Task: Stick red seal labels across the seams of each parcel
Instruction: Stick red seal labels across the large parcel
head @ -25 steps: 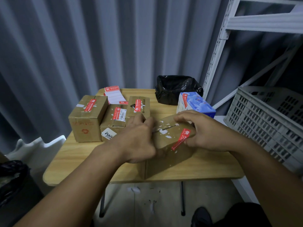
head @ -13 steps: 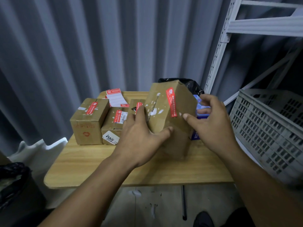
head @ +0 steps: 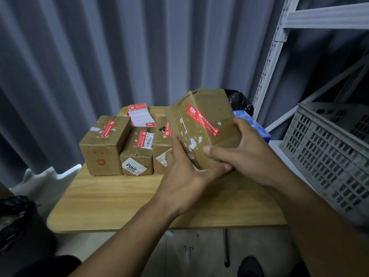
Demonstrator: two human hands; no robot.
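**Item 1. Held parcel** (head: 207, 124): brown carton, lifted clear of the table (head: 111, 200), above its middle, tilted with one corner uppermost. A red seal label (head: 201, 119) runs diagonally across the taped seam of the upturned face and looks fully pressed down. The adjoining face carries torn white paper remnants.

**Item 2. Left hand** (head: 185, 174): grip wrapped round the carton's lower corner, thumb up the side face, palm beneath. Judged purpose: to carry the weight while the carton is turned.

**Item 3. Right hand** (head: 245, 156): grip closed on the opposite side, thumb laid across the front face, fingers behind. Judged purpose: to steer the tilt, either to inspect another seam or to move the carton to the finished stock.

**Item 4. Sealed parcels** (head: 105, 144): three in a row at the table's far left, set side by side. Each shows a red label over its top seam. They are probably grouped there as done.

**Item 5. Label stack** (head: 139, 114): at the table's far edge, behind the row, within reach for the next seal.

**Item 6. Blue box** (head: 253, 124): at the table's far right, largely hidden by the held parcel. Whether it is sealed cannot be told.

**Item 7. Black bag** (head: 239, 102): at the table's far right corner.

**Item 8. Grey crate** (head: 329, 148): off the table's right side.
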